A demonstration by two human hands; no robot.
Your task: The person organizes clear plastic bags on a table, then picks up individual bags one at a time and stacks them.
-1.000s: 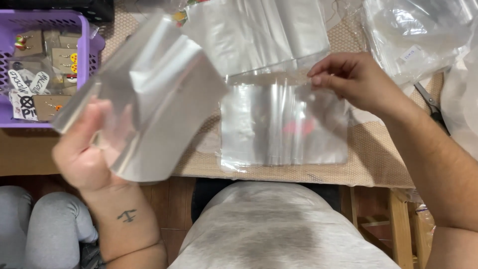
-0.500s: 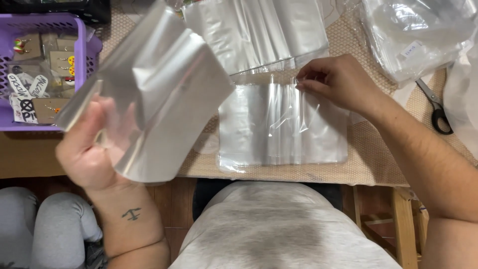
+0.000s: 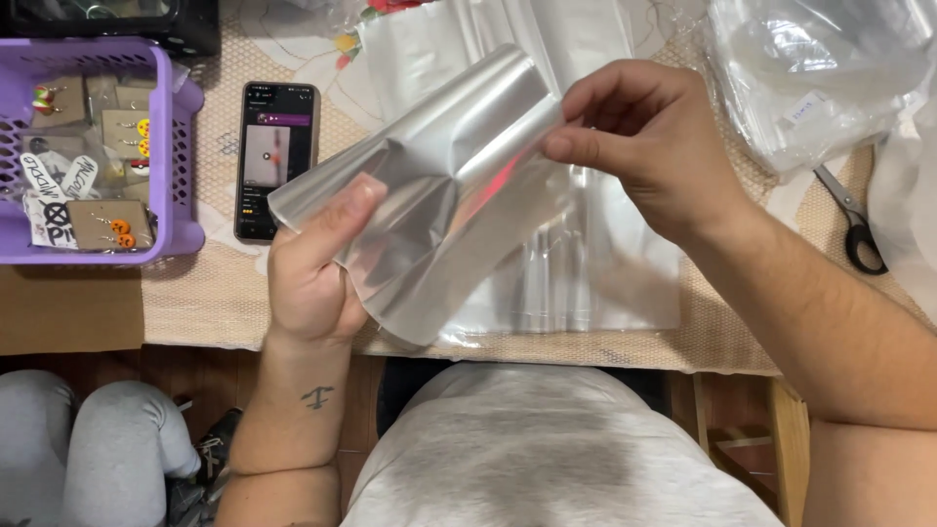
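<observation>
My left hand (image 3: pixel 317 278) grips a bent stack of clear plastic bags (image 3: pixel 439 195), held above the table's middle. My right hand (image 3: pixel 644 141) pinches the upper right corner of that stack between thumb and fingers. Under both hands a flat pile of clear bags (image 3: pixel 595 283) lies on the woven mat (image 3: pixel 205 293), partly hidden by the held stack.
A purple basket (image 3: pixel 181 156) with earring cards stands at the left. A phone (image 3: pixel 276 156) with a lit screen lies beside it. More clear bags (image 3: pixel 820 78) are heaped at the back right, with scissors (image 3: pixel 854 229) near the right edge. A person's grey-clad knees (image 3: pixel 93 449) are at lower left.
My left hand swung the bag stack from the left to the middle, uncovering the phone. My right hand rose off the flat pile and took hold of the stack's corner.
</observation>
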